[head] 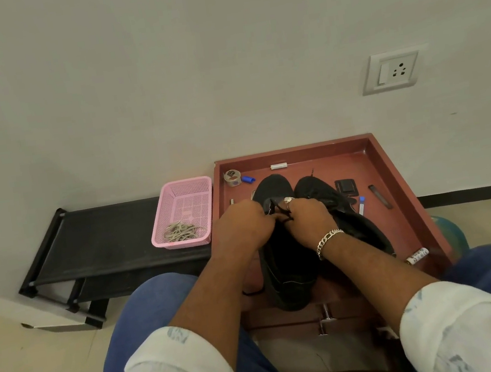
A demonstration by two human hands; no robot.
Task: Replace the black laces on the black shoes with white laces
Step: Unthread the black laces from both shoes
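Observation:
Two black shoes stand side by side on a reddish-brown tray-topped table [392,165]. Over the lacing of the left shoe [273,188] both hands work close together. My left hand [243,227] has its fingers curled at the shoe's left side and pinches the black lace [274,208]. My right hand [308,218], with a ring and a silver bracelet, pinches the same lace from the right. A loose black lace end [253,292] hangs off the shoe's left near the heel. The right shoe [320,191] lies partly under my right forearm. White laces [181,231] are heaped in a pink basket [182,194].
The pink basket sits on a low black bench [103,237] left of the table. Small items lie on the tray: a tape roll [232,177], a blue cap [248,179], a white stick [278,166], a black pad [346,186], a pen [361,204]. A wall socket [392,70] is above.

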